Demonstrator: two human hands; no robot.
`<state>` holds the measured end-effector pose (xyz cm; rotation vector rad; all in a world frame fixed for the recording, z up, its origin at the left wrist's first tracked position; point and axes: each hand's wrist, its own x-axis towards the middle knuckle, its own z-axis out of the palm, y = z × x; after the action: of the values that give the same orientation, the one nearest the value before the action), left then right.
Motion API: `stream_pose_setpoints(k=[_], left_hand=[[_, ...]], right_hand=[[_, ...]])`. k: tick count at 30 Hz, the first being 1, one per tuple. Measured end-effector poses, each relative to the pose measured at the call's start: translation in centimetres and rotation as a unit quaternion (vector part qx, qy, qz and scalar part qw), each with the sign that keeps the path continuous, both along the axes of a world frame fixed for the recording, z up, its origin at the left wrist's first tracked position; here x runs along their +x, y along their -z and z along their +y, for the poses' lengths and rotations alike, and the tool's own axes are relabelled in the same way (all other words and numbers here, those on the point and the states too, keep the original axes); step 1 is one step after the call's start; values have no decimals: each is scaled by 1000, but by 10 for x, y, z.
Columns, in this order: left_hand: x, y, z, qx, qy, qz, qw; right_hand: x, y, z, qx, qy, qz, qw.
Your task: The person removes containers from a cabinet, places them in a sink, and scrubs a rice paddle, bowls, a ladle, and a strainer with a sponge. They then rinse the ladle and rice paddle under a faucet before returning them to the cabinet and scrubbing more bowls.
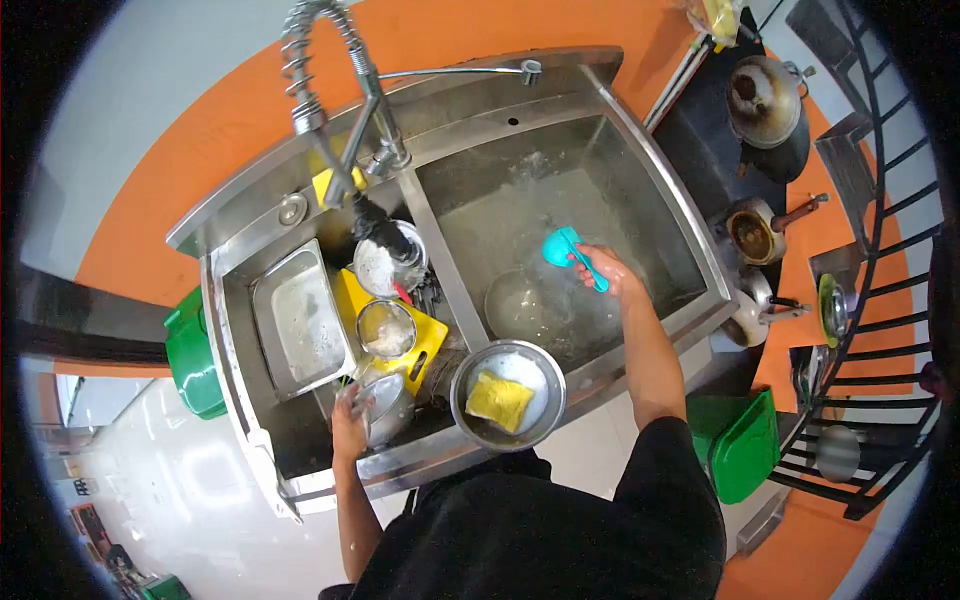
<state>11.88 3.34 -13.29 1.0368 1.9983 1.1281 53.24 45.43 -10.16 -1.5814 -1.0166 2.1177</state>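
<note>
My right hand [608, 272] is closed round the handle of a teal scoop [563, 247], above the water in the large right basin [640, 170]. At the front of the left basin, my left hand [350, 422] is at the side of a steel container [391, 412], its fingers bent against it. A steel bowl [462, 405] rests on the front edge between the basins, with a yellow sponge [499, 402] and soapy water in it. Under the water, a round dish [514, 304] shows dimly.
The left basin holds a rectangular steel pan [300, 325], a yellow board [430, 338], a strainer [387, 330] and a pot [376, 270]. A spring faucet [365, 90] hangs over it. Used pots [755, 232] stand right; green bins [745, 455] flank the sink.
</note>
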Motion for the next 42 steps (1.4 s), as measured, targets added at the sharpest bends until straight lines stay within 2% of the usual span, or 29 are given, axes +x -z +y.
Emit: stream_pose_setpoints(k=[2, 3, 5, 6, 7, 8, 9, 10, 11, 12, 13, 14, 16, 18, 20, 21, 23, 24, 26, 28, 30, 31, 33, 35, 36, 38, 39, 40, 42], left_hand=[[-5, -17, 14, -43, 12, 31, 999], [-13, -14, 23, -48, 29, 99, 993], [0, -65, 48, 14, 50, 70, 996], [4, -61, 63, 25, -14, -60, 998], [14, -85, 78, 78, -9, -169, 982], [22, -100, 90, 124, 17, -281, 952], [26, -96, 103, 137, -2, -452, 881], [37, -111, 106, 152, 44, -490, 857], [51, -129, 115, 129, -4, -545, 828], [49, -123, 122, 130, 1, -548, 826], [48, -110, 126, 150, -11, -565, 812], [47, -103, 128, 171, -23, -579, 797], [39, -77, 117, 196, -69, -595, 777], [9, -35, 94, 157, -63, -616, 769], [-2, -32, 71, 146, -87, -634, 754], [-7, -26, 61, 148, -97, -649, 740], [-16, -7, 51, 133, -101, -667, 727], [-17, -10, 51, 133, -100, -666, 727], [-16, -17, 42, 101, -104, -713, 686], [-18, -23, 38, 91, -102, -704, 697], [-19, -26, 38, 85, -99, -695, 707], [-20, -28, 37, 75, -98, -684, 719], [-22, -27, 36, 70, -97, -671, 732], [-25, -28, 33, 54, -47, -734, 676], [-25, -28, 31, 61, -50, -731, 677], [-17, -47, 30, 47, -43, -666, 743], [-16, -53, 30, 53, -46, -682, 728], [-13, -60, 31, 57, -48, -681, 729], [-8, -73, 31, 67, -72, -643, 760]], right_hand=[[-15, -41, -17, 20, -17, 12, 1000], [-23, -58, -23, 27, -28, 59, 997], [-52, -99, -53, 20, -49, 103, 993], [-79, -128, -75, 106, -92, 47, 989], [-104, -139, -95, 191, -131, -8, 973], [-123, -126, -109, 236, -179, -21, 955], [-143, -115, -122, 286, -224, -33, 931], [-166, -117, -147, 444, -294, -114, 838], [-189, -125, -176, 432, -342, -161, 819], [-207, -120, -201, 433, -378, -180, 798], [-218, -115, -224, 513, -430, -200, 716], [-214, -114, -239, 514, -428, -204, 715], [-208, -112, -266, 603, -363, -75, 706], [-175, -130, -276, 580, -320, -136, 737], [-137, -129, -289, 600, -373, -282, 649], [-126, -115, -296, 599, -379, -279, 647], [-110, -73, -308, 567, -409, -364, 615], [-105, -58, -303, 568, -408, -364, 615], [-111, -59, -294, 489, -390, -332, 707], [-111, -61, -290, 447, -394, -386, 704], [-111, -59, -284, 515, -339, -411, 672], [-119, -76, -291, 538, -349, -446, 624], [-116, -62, -307, 541, -360, -459, 606], [-119, -51, -305, 525, -388, -465, 597], [-115, -50, -299, 531, -390, -461, 594], [-111, -68, -292, 448, -402, -361, 712], [-104, -70, -285, 509, -392, -317, 698], [-112, -84, -281, 513, -393, -314, 696], [-129, -125, -278, 397, -329, -243, 821]])
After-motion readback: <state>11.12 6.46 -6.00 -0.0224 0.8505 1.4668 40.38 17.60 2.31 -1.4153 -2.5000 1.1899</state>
